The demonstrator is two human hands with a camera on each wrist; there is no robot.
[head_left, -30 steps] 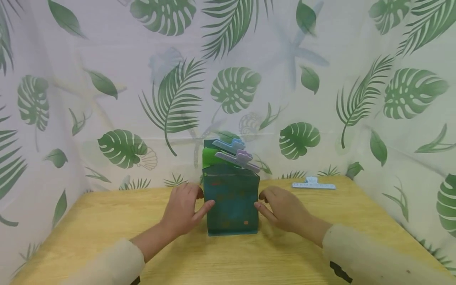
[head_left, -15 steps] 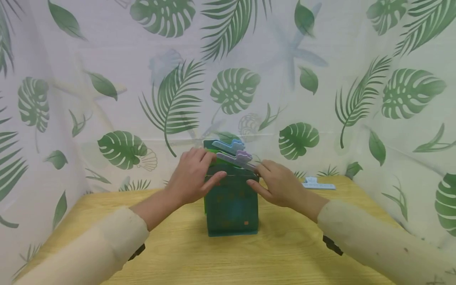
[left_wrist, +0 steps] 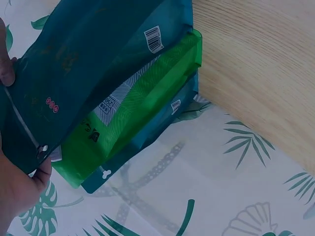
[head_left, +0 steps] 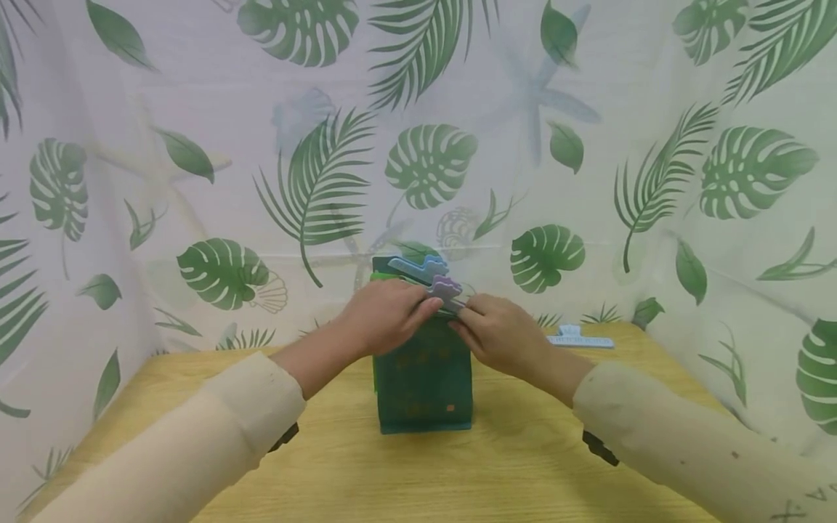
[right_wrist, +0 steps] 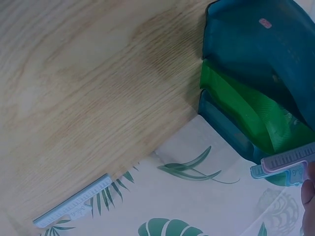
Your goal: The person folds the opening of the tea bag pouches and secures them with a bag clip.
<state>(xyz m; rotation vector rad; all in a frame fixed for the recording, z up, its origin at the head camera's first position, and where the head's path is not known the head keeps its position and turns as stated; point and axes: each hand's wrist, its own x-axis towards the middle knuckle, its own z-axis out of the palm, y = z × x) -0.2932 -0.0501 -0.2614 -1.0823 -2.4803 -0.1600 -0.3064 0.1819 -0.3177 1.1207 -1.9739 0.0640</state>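
Observation:
A dark teal stand-up pouch (head_left: pixel 425 388) stands upright on the table, with a green pouch (left_wrist: pixel 147 101) and another teal pouch (left_wrist: pixel 162 120) close behind it. My left hand (head_left: pixel 392 316) pinches the front pouch's top edge, thumb in front and fingers behind, as the left wrist view shows. At the top right corner, my right hand (head_left: pixel 506 334) pinches that same edge with curled fingers. A purple sealing clip (head_left: pixel 447 288) on the green pouch and a blue sealing clip (head_left: pixel 425 269) on the rear one show just above the hands.
A loose light blue sealing clip (head_left: pixel 582 341) lies near the back edge of the wooden table (head_left: pixel 418 479), right of the pouches. Leaf-patterned cloth (head_left: pixel 431 65) hangs behind the table and along both sides.
Both hands have risen from the front pouch's sides to its top. The left hand has then slid right along the top edge, which is now folded together between the hands.

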